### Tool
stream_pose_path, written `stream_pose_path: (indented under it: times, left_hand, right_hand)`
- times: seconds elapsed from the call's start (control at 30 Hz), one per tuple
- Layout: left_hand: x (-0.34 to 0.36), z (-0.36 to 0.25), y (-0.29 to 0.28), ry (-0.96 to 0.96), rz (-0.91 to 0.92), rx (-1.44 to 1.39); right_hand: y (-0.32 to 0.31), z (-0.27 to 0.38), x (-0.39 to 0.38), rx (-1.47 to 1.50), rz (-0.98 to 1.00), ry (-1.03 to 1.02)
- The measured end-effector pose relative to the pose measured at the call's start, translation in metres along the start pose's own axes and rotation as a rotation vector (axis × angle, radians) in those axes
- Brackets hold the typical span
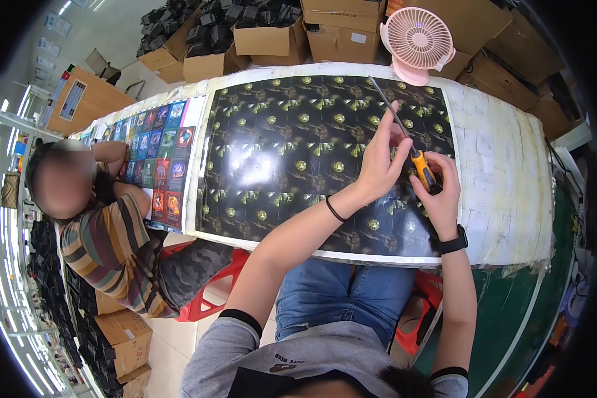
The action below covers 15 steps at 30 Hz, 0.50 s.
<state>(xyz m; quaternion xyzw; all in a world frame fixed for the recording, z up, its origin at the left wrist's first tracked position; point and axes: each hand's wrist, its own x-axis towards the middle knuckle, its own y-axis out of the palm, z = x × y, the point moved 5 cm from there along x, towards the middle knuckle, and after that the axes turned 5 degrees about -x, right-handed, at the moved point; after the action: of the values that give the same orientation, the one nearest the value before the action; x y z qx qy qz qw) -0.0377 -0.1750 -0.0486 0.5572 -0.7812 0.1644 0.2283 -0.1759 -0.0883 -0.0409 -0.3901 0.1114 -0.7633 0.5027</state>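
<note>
Above the right part of a dark glossy printed sheet, I hold a screwdriver with an orange and black handle and a long grey shaft. My right hand grips the handle between thumb and fingers. My left hand is closed about the shaft, thumb on the near side and fingers on the far side. The shaft slants up and left, its tip near the sheet's far edge. Repeated gold-green round motifs cover the sheet, which has a white border. Part of the left fingers is hidden behind the shaft.
A pink fan stands at the table's far edge. At left, a person in a striped shirt leans by a colourful card sheet. Cardboard boxes line the far side, several holding black items. Whitish tape covers the table.
</note>
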Motion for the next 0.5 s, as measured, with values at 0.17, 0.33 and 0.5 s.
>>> stream_pose_path:
  times: [0.17, 0.33, 0.5]
  left_hand:
    - [-0.001, 0.0, -0.001, 0.01, -0.015, 0.008]
    - [0.001, 0.001, -0.002, 0.083, -0.061, -0.031]
    - [0.0, 0.005, -0.004, 0.069, -0.087, -0.042]
  right_hand:
    - [0.001, -0.001, 0.0, 0.035, 0.01, 0.029]
    - [0.004, -0.01, -0.003, 0.096, 0.035, 0.092]
    - [0.008, -0.014, -0.005, 0.129, 0.102, 0.134]
